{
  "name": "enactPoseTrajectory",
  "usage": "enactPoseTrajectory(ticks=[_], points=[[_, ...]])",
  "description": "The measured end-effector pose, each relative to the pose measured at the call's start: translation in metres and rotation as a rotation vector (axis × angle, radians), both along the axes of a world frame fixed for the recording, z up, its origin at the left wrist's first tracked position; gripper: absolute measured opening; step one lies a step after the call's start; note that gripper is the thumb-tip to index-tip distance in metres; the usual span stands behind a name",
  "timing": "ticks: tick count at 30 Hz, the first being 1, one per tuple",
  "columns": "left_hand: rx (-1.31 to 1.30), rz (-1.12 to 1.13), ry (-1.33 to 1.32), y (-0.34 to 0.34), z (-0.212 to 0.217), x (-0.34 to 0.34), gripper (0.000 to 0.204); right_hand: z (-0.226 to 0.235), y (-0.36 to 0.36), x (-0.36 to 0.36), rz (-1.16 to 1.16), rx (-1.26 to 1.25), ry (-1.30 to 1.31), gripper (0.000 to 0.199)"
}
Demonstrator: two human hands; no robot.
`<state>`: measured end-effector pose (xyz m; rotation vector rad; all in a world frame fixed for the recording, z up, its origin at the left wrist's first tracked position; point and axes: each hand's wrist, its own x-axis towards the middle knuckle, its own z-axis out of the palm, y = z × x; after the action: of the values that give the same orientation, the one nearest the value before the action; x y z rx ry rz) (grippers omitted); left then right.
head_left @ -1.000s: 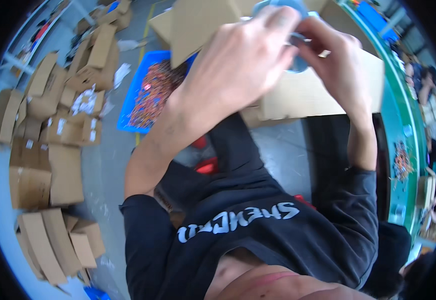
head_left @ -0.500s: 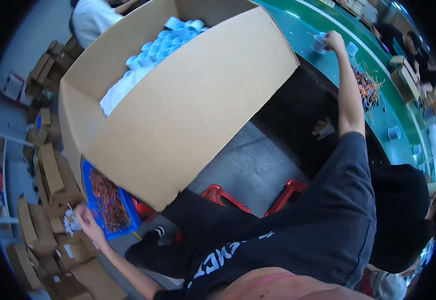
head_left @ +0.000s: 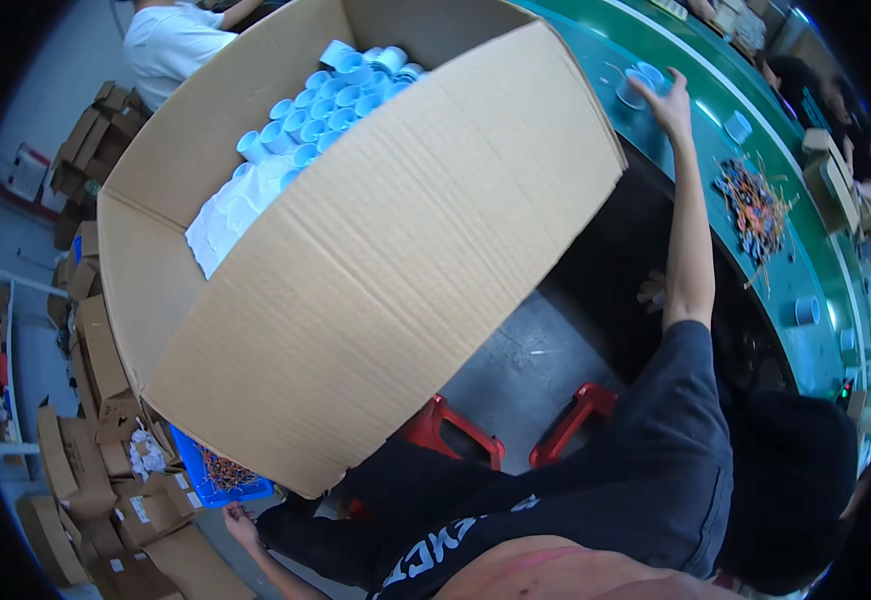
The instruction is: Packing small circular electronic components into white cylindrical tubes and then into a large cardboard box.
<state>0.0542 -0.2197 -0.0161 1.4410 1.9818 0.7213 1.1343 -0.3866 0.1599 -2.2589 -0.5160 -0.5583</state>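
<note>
Since the frame half a second ago, little is changing: the right hand (head_left: 672, 100) is still stretched out over the green belt (head_left: 756, 260), now with its fingers laid on a blue cup (head_left: 639, 88) there, and the left hand (head_left: 239, 522) is still hanging low beside the blue tray (head_left: 218, 478). A second ago both hands were together in front of the chest, working on a blue piece.

The right arm is reaching far forward and to the right, fingers spread and curving over the cup; whether they are actually gripping it I cannot tell. The cup is sitting on the belt near its inner edge. Another blue cup (head_left: 738, 126) is lying just beyond the hand, and one more (head_left: 807, 310) is sitting further down the belt. A heap of coloured wires (head_left: 751, 205) is lying on the belt to the right of the forearm.

The left hand is hanging down at the lower left, fingers loosely half-curled and holding nothing that I can see, just below the tray, which is holding small coloured parts.

A big cardboard box (head_left: 386, 260) is filling the middle, tilted, with rows of blue cups (head_left: 326, 105) packed in its far end. Small cartons (head_left: 86, 460) are piling up on the floor at left. Two red stool legs (head_left: 516, 435) are showing under the box.
</note>
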Motion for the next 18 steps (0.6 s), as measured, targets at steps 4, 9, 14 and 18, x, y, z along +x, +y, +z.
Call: enactPoseTrajectory(ticks=[4,9,14,18], points=[[-0.044,-0.048,-0.018,-0.018,-0.011,0.028,0.007,-0.011,0.017,0.024,0.116,0.031,0.025,0.112],[-0.084,0.023,-0.054,-0.056,0.002,0.025,0.008,-0.021,0.094,0.032,0.012,-0.148,0.053,0.106],[-0.094,0.144,-0.033,-0.099,0.026,0.014,0.009,-0.033,0.171,0.079,0.148,-0.089,0.049,0.112],[-0.117,0.232,-0.021,-0.12,0.024,0.005,0.009,-0.057,0.203,0.133,0.341,0.17,0.156,0.091]])
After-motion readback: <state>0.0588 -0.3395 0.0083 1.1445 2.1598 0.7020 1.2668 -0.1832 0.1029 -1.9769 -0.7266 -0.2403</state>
